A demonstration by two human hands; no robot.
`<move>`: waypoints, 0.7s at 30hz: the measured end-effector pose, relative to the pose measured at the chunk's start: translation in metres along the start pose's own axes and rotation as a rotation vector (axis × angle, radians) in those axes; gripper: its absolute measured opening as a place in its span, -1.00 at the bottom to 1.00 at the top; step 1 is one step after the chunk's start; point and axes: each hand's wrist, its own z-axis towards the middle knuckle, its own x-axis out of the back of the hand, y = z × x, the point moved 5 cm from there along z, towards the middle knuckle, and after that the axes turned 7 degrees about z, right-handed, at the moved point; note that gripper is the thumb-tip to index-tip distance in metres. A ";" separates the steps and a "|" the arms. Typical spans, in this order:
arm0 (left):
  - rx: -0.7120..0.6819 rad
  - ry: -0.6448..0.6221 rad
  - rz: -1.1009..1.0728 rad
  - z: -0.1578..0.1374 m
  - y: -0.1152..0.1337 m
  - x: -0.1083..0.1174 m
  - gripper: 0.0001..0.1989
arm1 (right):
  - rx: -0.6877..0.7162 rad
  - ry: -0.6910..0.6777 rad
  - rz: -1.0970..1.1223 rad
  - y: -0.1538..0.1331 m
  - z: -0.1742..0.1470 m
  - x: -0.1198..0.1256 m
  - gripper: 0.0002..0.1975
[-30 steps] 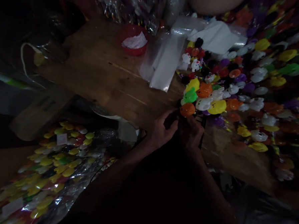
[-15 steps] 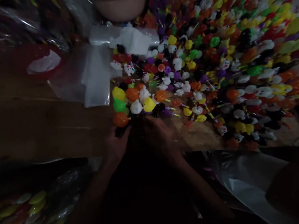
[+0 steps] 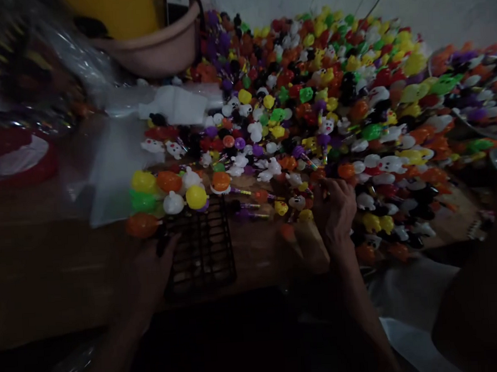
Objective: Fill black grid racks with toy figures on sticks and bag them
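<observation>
A black grid rack (image 3: 203, 241) lies on the table in front of me, its far end holding several animal-head toys, among them a yellow head (image 3: 196, 197) and a white one (image 3: 173, 202). Beside the rack's left edge is my left hand (image 3: 150, 269), thumb and fingers closed about something dark that I cannot make out. An orange head (image 3: 142, 225) sits just beyond it. My right hand (image 3: 337, 209) is at the near edge of the toy pile (image 3: 295, 128), fingers curled down among the heads; what they grip is hidden.
Clear plastic bags (image 3: 114, 165) lie at the left near a red round thing (image 3: 17, 159). At the back stands a pink basin (image 3: 158, 52) with a phone (image 3: 177, 6) at its rim. Loose toys on patterned sticks (image 3: 249, 205) lie right of the rack.
My right hand has moved from the rack out to the right, into the pile's edge. My left hand stays by the rack. The view has swung right and up, baring the rack's grid.
</observation>
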 end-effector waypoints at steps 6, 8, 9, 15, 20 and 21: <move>-0.032 0.092 0.000 -0.001 0.005 0.003 -0.62 | 0.036 -0.108 -0.067 -0.013 0.040 -0.006 -0.71; -0.064 0.139 -0.001 -0.014 0.005 0.014 -0.61 | 0.033 -0.221 -0.137 -0.014 0.047 -0.020 -0.70; -0.105 0.174 0.002 -0.022 0.008 0.022 -0.62 | 0.023 -0.278 -0.170 -0.013 0.048 -0.028 -0.67; -0.620 0.427 -0.037 -0.077 0.067 0.057 -0.85 | 0.080 -0.374 -0.225 -0.006 0.058 -0.057 -0.54; -0.633 0.242 -0.386 -0.074 0.122 0.041 -0.85 | 0.117 -0.235 -0.005 -0.019 0.074 -0.038 -0.58; -0.549 0.130 -0.492 -0.068 0.130 0.031 -0.85 | 0.132 -0.214 0.083 -0.027 0.070 -0.031 -0.58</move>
